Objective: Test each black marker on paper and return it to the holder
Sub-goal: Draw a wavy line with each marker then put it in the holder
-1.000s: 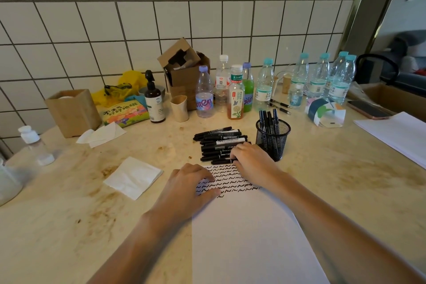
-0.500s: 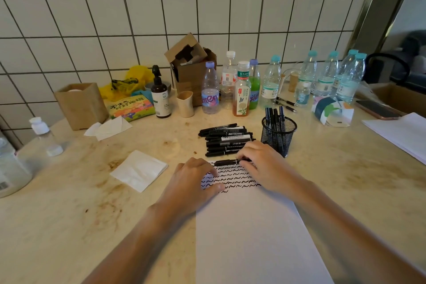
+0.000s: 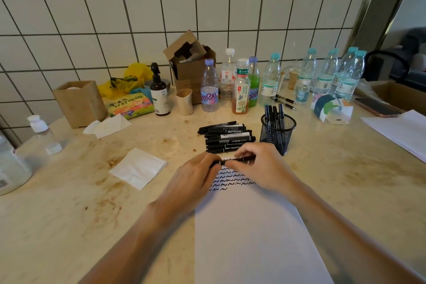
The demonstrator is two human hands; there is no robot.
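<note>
I observe both bare hands meeting over the top edge of the white sheet of paper (image 3: 253, 226), which lies flat on the stained beige marble tabletop (image 3: 69, 203). The left hand (image 3: 193, 180) has its fingers curled round the left end of a slim black marker with a white label (image 3: 232, 161), and the right hand (image 3: 260, 168) pinches the same marker between thumb and fingertips further along its barrel; the marker lies roughly level, its right end protruding past the right fingers. I cannot tell whether its cap is on or off. Beneath the hands, the paper carries several rows of short black wavy test strokes (image 3: 230, 180). Just beyond the hands sits a pile of black markers with white labels (image 3: 227, 137), lying side by side on the tabletop. To the right of that pile, close to the right hand, stands the black wire-mesh cylindrical holder (image 3: 277, 132), with several dark markers upright in it. A folded white tissue (image 3: 138, 167) lies left of the hands. Along the white-tiled wall I note a row of clear plastic drink bottles (image 3: 267, 80), an open brown cardboard box (image 3: 191, 62) and a dark brown pump bottle (image 3: 158, 92).
</note>
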